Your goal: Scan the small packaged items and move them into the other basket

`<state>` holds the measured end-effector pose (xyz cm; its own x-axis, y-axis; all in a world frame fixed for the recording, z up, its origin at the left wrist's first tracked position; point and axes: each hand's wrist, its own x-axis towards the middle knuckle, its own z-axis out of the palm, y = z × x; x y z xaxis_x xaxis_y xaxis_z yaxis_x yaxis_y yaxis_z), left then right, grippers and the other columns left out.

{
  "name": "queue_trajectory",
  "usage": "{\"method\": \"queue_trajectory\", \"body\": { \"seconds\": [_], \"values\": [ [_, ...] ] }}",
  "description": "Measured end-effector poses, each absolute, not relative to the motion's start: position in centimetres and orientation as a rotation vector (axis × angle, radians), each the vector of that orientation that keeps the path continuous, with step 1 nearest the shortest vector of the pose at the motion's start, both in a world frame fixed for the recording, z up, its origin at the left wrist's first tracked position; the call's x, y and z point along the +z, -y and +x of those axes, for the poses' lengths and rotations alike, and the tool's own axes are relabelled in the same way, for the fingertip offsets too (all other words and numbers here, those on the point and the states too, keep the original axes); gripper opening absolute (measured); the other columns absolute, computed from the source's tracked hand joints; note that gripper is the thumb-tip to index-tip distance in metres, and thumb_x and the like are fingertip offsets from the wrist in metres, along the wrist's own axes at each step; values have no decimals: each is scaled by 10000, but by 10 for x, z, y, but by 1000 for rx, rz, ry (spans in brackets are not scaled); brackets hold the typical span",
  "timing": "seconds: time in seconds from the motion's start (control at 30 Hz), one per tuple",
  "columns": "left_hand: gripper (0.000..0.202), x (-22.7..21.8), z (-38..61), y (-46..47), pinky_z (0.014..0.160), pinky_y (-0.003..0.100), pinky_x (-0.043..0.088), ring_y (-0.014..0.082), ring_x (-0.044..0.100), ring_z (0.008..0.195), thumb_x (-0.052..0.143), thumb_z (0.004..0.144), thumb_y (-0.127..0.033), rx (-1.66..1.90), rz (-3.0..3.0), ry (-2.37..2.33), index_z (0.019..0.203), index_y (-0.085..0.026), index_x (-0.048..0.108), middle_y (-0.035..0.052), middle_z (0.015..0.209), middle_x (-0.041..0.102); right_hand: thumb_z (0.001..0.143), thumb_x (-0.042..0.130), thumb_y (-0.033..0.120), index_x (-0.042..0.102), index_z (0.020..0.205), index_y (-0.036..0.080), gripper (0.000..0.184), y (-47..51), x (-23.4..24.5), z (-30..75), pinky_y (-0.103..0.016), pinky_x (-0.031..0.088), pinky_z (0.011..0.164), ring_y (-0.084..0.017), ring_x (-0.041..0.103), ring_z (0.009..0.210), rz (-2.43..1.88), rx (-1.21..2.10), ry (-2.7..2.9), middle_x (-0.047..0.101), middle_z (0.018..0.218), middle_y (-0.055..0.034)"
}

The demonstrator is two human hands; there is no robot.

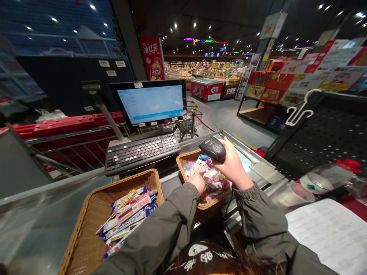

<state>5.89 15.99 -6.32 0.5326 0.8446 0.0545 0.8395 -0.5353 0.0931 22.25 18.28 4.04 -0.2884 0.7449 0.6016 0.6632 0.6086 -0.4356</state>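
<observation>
Right hand (233, 164): closed around the barcode scanner (213, 148), whose long axis points leftward over the snack packets (215, 178) just beneath. Left hand (197, 180): the nearer one, touching those packets inside the wicker basket (183, 160). Its fingers are hidden, so its grip cannot be told.

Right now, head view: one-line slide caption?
Right hand holds scanner over snack basket; left hand in it, keyboard behind.

1. On the desk (43, 214), the monitor (151, 102) stands behind the keyboard (142, 152).
2. The left basket (93, 206) sits before the keyboard, and the right basket (187, 156) sits to its right.
3. The right hand (233, 166) holds the scanner (213, 148) above the right basket; the left hand (197, 180) rests in that basket.
4. A paper sheet (329, 229) lies at the far right.
</observation>
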Motion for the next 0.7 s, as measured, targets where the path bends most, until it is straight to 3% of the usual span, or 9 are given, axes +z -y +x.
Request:
{"method": "queue_trajectory", "body": {
  "seconds": [0.23,0.43,0.57,0.63,0.7],
  "values": [
    [232,-56,76,-169,1174,643,134,351,331,1419,618,831,-271,-41,2760,-1339,1004,-173,738,161,1462,490,712,637,247,542,1251,219,548,-194,43,224,-676,252,1147,-382,339,1418,-1089,173,2041,533,1373,-145],
    [300,-51,63,-175,1164,682,48,392,352,1385,654,764,-392,29,2651,-1548,940,-175,764,164,1221,662,691,616,212,548,1234,222,548,-200,41,221,-667,252,1146,-374,331,1424,-1068,182,2043,535,1372,-139],
    [333,-49,58,-175,1170,678,31,386,406,1346,612,798,-427,95,2496,-1744,957,-179,768,148,1097,708,690,604,207,548,1229,216,541,-202,40,221,-670,254,1142,-371,348,1414,-1060,186,2035,541,1359,-143],
    [336,-49,54,-173,1166,685,33,385,368,1377,624,800,-439,55,2535,-1703,964,-181,766,153,1125,698,690,601,207,544,1230,212,543,-201,40,220,-674,265,1134,-376,343,1416,-1059,180,2038,542,1356,-148],
    [363,-50,48,-171,1154,700,69,390,313,1413,653,788,-464,19,2606,-1601,996,-186,757,164,1283,628,689,604,213,534,1238,218,554,-201,40,220,-678,276,1125,-380,335,1421,-1059,173,2036,540,1359,-146]
  ]
}}
